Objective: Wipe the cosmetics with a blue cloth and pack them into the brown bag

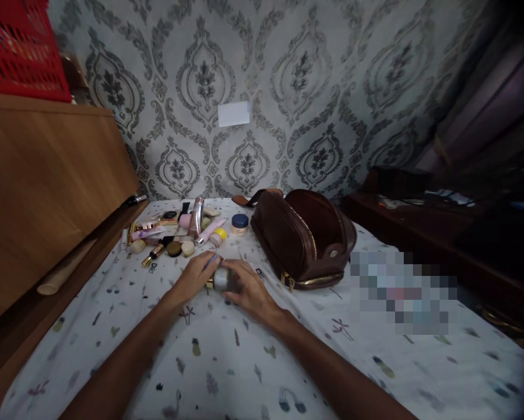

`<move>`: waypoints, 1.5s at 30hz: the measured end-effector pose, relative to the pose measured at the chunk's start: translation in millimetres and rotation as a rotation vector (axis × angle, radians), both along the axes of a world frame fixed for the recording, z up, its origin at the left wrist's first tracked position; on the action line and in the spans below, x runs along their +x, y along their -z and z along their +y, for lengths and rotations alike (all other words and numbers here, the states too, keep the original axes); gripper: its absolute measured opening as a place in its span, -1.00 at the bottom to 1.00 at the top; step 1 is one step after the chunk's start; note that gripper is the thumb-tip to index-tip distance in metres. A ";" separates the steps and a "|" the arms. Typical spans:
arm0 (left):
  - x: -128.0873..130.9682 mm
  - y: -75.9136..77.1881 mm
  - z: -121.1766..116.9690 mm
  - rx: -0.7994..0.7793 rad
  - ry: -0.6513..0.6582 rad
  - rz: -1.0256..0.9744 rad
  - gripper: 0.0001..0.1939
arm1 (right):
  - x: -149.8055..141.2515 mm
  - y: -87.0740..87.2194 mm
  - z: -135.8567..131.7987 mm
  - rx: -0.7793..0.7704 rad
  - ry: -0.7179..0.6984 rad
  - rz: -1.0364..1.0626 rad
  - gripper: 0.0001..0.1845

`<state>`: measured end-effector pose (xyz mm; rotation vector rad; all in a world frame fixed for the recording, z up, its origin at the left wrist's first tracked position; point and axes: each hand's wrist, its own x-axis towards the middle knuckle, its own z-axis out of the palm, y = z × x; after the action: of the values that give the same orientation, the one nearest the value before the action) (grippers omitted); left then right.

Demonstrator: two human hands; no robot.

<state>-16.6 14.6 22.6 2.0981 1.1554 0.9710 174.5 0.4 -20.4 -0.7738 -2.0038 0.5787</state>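
Note:
In the middle of the bed, a small, greyish, glassy jar [221, 280] with a gold band lies on its side between my hands. My left hand [195, 276] closes around its gold-banded end, and something blue shows by those fingertips. On the other side my right hand [252, 290] grips the jar's body, hiding part of it. Just beyond stand a jar with a dark blue lid [239, 224] and a pink tube [210, 231]. To the right of my hands sits a brown leather toiletry bag [279, 233], its zipped top open.
Several cosmetics, including a shiny rose-coloured tube [197, 214] and a cream-lidded pot [187, 249], lie at the back left. A wooden cabinet [52, 192] with a red basket [23, 52] borders the left. The patterned wall [283, 149] closes off the back.

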 end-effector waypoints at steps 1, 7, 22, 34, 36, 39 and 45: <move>-1.6 1.3 2.3 -0.058 0.002 -0.028 -0.55 | 1.0 -1.0 -0.2 0.022 -0.028 -0.010 -0.37; -8.0 11.5 12.3 -0.174 -0.035 -0.090 -0.51 | 6.5 -5.5 -1.3 0.061 -0.091 -0.077 -0.41; -3.5 19.4 11.0 -0.113 -0.311 -0.207 -0.64 | 3.3 -11.0 -3.8 -0.107 0.063 -0.110 -0.32; -9.6 1.4 6.6 -0.133 -0.028 -0.359 -0.77 | 6.0 -3.1 3.6 -0.338 0.238 0.132 -0.41; -12.3 -1.2 7.5 -0.118 0.016 -0.346 -0.79 | 6.2 0.9 7.7 -0.388 0.235 0.197 -0.39; -14.4 -3.8 8.0 -0.118 0.058 -0.326 -0.83 | 7.3 3.2 12.6 -0.486 0.180 0.299 -0.38; -13.5 5.5 12.5 -0.147 -0.010 -0.385 -0.80 | 9.3 -4.8 12.1 -0.654 0.045 0.461 -0.36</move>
<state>-30.2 27.1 17.1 1.6968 1.0055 1.1921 183.8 12.5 -15.6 -0.9545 -1.3656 1.2903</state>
